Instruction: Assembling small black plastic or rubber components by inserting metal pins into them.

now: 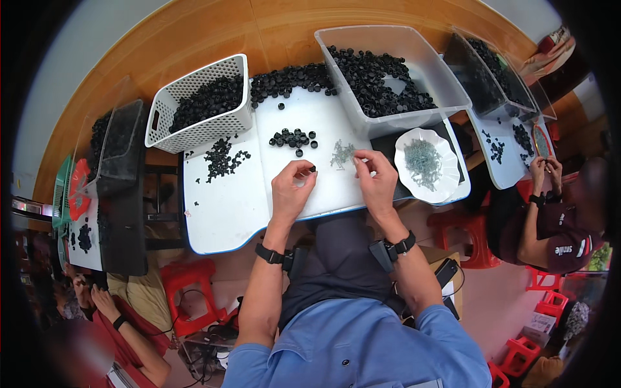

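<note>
My left hand [292, 192] is closed, thumb and forefinger pinching a small black round cap [313, 169]. Just beyond it lies a cluster of similar black caps [291, 138] on the white tabletop [223, 223]. My right hand [378, 183] has its thumb and fingertips together at the edge of a small heap of greenish clear pins [341, 154]. Whether a pin is between those fingertips is too small to tell. To the right of that hand, a white scalloped plate [406, 183] holds more of these pins.
A white perforated basket [200, 132] and a clear plastic bin [414, 118] hold many black caps, with loose caps [294, 79] between them. Small black parts [224, 158] lie at left. Co-workers' hands [546, 169] and red stools [187, 294] are on both sides.
</note>
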Motion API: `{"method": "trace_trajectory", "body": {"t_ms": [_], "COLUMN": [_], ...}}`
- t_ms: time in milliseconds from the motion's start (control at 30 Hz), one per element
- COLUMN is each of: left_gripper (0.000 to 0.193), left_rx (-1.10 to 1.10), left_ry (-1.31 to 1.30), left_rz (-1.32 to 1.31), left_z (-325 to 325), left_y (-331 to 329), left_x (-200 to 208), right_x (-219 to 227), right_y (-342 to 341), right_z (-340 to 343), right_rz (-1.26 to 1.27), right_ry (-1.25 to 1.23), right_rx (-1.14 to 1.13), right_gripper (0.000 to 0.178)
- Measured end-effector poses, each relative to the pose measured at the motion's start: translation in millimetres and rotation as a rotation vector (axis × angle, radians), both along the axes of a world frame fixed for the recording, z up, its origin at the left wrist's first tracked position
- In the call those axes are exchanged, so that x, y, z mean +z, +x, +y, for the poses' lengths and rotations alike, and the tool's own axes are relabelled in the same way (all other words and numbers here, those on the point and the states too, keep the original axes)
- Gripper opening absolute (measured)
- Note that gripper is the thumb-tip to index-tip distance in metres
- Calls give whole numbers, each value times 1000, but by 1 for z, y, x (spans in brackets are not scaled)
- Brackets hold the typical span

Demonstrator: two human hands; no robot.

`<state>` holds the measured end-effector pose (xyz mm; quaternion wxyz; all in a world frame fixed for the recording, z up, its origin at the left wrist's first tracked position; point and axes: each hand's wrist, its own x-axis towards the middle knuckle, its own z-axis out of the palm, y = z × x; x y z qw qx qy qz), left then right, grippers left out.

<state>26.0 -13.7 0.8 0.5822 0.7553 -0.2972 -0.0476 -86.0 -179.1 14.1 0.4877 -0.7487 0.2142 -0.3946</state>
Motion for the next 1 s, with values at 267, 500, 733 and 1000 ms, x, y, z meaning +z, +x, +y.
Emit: {"method": "trace_trajectory", "body": {"t_ms": [267, 500, 733, 1000], "left_gripper": [20, 22, 19, 21], "left_rx": [-25, -60, -104, -115], "left_ry": [-45, -36, 0, -3], "left_rz": [-22, -53, -50, -78], "left_z": [-1, 0, 0, 0], "left_y": [2, 2, 1, 1], "left_x": [-2, 0, 1, -1], "right_x": [-2, 4, 14, 12], "right_y": [-5, 8, 5, 16], "right_z": [-16, -21, -16, 6], "right_rz": [302, 434, 334, 204], "right_ry": [-365, -509, -384, -333], "right_rx": [197, 271, 348, 383], "right_gripper": [10, 6, 5, 9]}}
